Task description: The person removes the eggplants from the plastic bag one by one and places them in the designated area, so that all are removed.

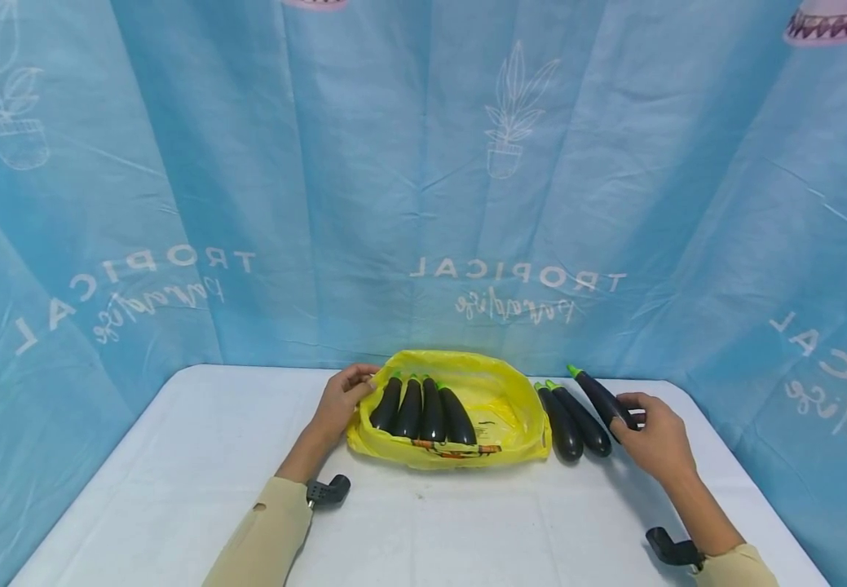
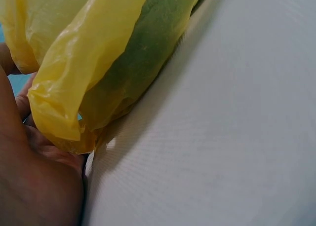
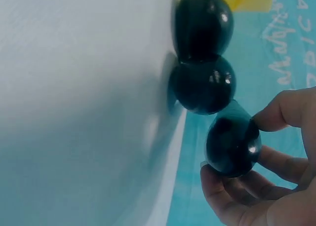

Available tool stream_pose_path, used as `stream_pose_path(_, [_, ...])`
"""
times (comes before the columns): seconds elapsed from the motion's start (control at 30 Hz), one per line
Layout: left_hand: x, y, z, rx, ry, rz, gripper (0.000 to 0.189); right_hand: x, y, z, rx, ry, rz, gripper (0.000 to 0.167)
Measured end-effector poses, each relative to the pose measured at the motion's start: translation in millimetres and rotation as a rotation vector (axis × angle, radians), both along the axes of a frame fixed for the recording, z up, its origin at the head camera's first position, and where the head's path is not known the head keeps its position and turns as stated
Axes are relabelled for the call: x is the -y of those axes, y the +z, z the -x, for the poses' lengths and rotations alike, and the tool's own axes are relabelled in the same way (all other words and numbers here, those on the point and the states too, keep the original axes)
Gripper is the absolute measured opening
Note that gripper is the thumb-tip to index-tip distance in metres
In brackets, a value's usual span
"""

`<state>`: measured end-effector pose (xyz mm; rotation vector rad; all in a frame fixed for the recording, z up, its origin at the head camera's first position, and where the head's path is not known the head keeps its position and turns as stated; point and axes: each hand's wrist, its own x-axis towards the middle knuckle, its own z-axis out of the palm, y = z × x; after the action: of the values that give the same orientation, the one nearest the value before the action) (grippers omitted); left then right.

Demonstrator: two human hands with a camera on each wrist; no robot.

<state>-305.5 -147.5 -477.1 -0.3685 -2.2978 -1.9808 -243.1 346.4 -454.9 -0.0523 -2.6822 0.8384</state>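
A yellow plastic bag [image 1: 507, 447] lies on the table with its mouth spread wide, and several dark eggplants [image 1: 410, 408] with green stems lie side by side in its left part. At the bag's left edge, my left hand [image 1: 341, 403] grips the rim; the left wrist view shows the yellow plastic [image 2: 94, 48] against the fingers. My right hand [image 1: 654, 434] holds an eggplant [image 1: 599, 398] above the table, thumb on one side and fingers on the other, as the right wrist view also shows. Two more eggplants [image 1: 561, 424] lie between the bag and this hand.
A white-covered table [image 1: 430, 530] carries everything. Blue printed curtains [image 1: 394, 204] hang behind it and along both sides. Small black devices [image 1: 329, 491] are worn on both wrists.
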Motion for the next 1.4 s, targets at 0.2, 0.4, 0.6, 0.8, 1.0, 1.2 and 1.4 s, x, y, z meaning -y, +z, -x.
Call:
stream_pose_path(0.2, [1.4,2.2,-1.2,0.020,-0.009,-0.003,0.032,-3,-7.6,3.5,0.065,-0.003,-0.018,0.045])
stream_pose_path(0.4, [3.0,-10.1,10.8,0.028,0.001,0.014,0.031,-3,-7.3,2.8,0.110,0.001,-0.010,0.048])
stream_pose_path(0.6, [4.7,-27.5,22.9,0.010,0.010,-0.005,0.031,-4,-9.5,3.3,0.136,0.000,-0.030,0.049])
stream_pose_path(0.8, [5.0,-29.5,22.4,-0.005,0.010,-0.001,0.032,-6,-12.5,4.7,0.161,-0.002,-0.034,0.049])
stream_pose_path(1.0, [4.8,-29.1,22.2,0.000,0.010,0.009,0.032,-6,-12.8,4.2,0.178,-0.002,-0.039,0.049])
stream_pose_path(1.2, [3.8,-27.6,21.6,0.005,0.012,0.016,0.032,-6,-11.7,3.8,0.184,0.005,-0.050,0.049])
stream_pose_path(1.4, [3.4,-26.9,21.3,-0.006,0.004,0.008,0.031,-5,-9.4,5.2,0.169,0.001,-0.063,0.049])
